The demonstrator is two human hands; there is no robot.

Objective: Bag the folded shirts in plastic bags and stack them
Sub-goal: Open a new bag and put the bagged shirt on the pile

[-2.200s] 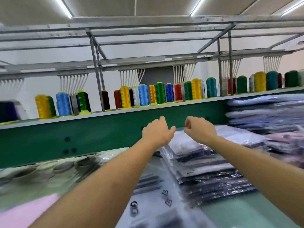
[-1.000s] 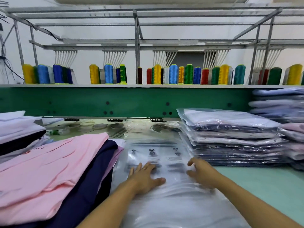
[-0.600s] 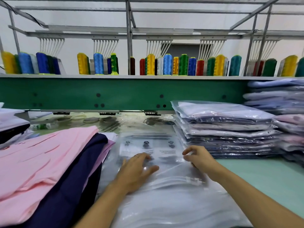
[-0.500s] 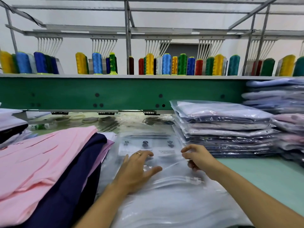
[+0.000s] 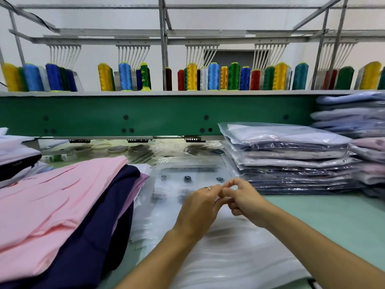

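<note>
My left hand (image 5: 200, 207) and right hand (image 5: 243, 201) are meeting over the bag (image 5: 187, 180), both grips pinching its film to peel the mouth open. Shirts (image 5: 52, 201) are waiting left of it, bagged stack (image 5: 287, 159) right.

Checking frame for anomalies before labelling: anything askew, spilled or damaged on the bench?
Nothing spilled or damaged. Only untidiness: the pink shirt lies skewed over the navy shirt, whose edge sticks out, and the bagged-shirt stack is unevenly aligned, bag edges splaying left. Left hand and right hand pinch the clear plastic bag.
</note>
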